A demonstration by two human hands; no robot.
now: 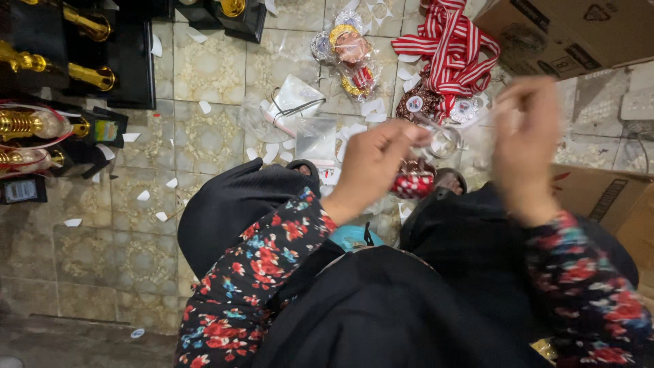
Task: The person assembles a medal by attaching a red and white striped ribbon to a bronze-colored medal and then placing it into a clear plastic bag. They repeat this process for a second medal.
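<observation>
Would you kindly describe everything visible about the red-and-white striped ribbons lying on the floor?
The red-and-white striped ribbons lie in a loose, looped heap on the tiled floor, near the top of the view. They look like flat woven fabric. Round medals rest at their lower end, and a cardboard box sits just beside them. Neither hand touches them.

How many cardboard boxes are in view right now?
2. One cardboard box sits at the top right corner; the other cardboard box is at the right edge beside the right hand. More may lie out of frame.

Even indoor light, soft shadows, right hand (528, 146) motion-blurred, wide-angle edge distortion
</observation>
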